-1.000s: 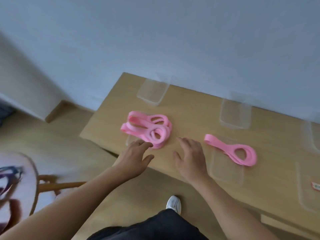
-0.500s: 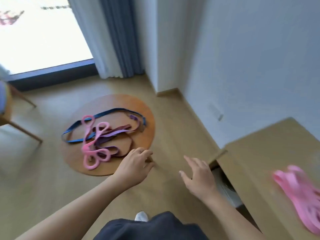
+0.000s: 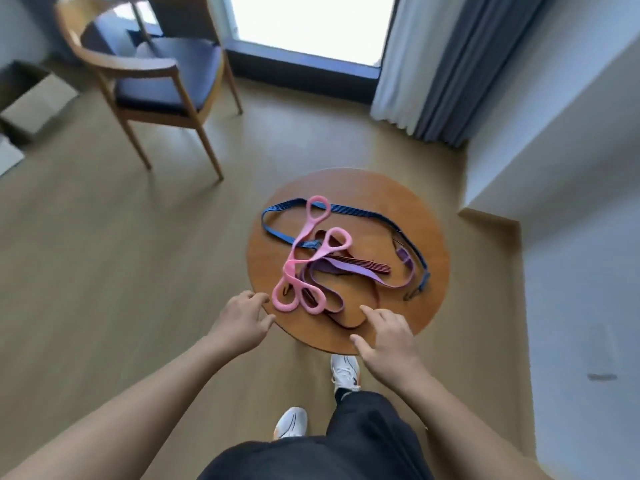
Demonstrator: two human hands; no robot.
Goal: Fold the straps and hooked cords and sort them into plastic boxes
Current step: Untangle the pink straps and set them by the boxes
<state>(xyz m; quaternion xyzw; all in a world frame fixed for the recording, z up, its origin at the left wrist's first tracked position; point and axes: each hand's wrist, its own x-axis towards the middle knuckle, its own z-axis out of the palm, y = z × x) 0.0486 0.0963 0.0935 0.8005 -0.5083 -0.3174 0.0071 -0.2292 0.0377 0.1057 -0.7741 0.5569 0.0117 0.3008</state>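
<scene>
A low round wooden table [image 3: 377, 188] carries a tangle of straps. A pink looped strap [image 3: 301, 268] lies on top, with rings at both ends. Under it run a blue hooked cord [image 3: 363, 213], a purple strap [image 3: 349, 271] and a dark red striped cord [image 3: 367, 265]. My left hand [image 3: 242, 320] hovers at the table's near left edge, fingers loosely curled, holding nothing. My right hand [image 3: 388, 337] is over the near edge, fingers spread, beside a dark loop of strap. No plastic boxes are in view.
A wooden armchair [image 3: 152, 74] with a dark blue seat stands at the far left. A window with grey curtains [image 3: 446, 64] is behind the table. A white wall [image 3: 571, 168] runs along the right. My feet in white shoes [image 3: 343, 372] stand on the wooden floor.
My view has swung left from the desk with the pink straps and clear boxes to the round table. Both empty hands have come close to the tangle of straps.
</scene>
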